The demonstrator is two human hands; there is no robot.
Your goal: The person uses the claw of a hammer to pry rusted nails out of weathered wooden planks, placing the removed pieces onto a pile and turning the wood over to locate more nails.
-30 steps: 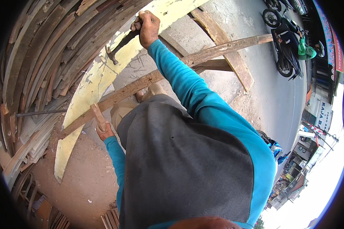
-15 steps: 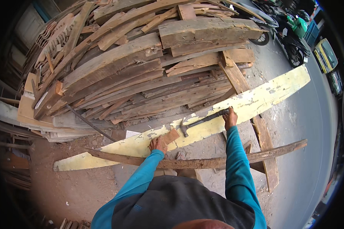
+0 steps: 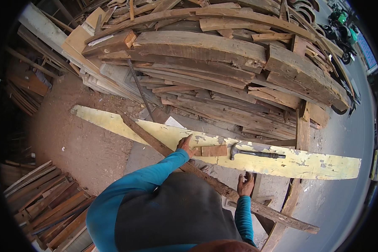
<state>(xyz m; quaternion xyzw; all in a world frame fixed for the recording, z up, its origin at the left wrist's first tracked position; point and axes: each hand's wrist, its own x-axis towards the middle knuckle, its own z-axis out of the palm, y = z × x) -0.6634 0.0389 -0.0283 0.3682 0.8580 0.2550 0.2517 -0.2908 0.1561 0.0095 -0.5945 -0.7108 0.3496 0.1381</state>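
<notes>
A long plank with peeling yellow paint point(image 3: 319, 165) lies crosswise before me. My left hand point(image 3: 186, 147) rests on it with fingers spread, its thumb beside the near end of a small wooden block point(image 3: 214, 150). The block lies flat on the paint. Just right of the block lies a claw hammer point(image 3: 256, 154) with a dark handle, untouched by either hand. Below the plank's near edge, my right hand point(image 3: 245, 185) hangs empty, its fingers apart. A narrow, rough wooden strip point(image 3: 222, 189) slants under my left forearm and past my right hand.
A tall pile of old timber point(image 3: 197, 46) rises beyond the plank. A wooden support beam point(image 3: 287, 203) passes underneath it at right. More stacked boards point(image 3: 56, 201) lie at the lower left. A thin metal bar point(image 3: 140, 90) leans on the pile; parked motorbikes point(image 3: 342, 42) stand far right.
My right hand has let go of the hammer handle and drawn back toward me. My left hand has loosened from the wooden block. The view has turned left.
</notes>
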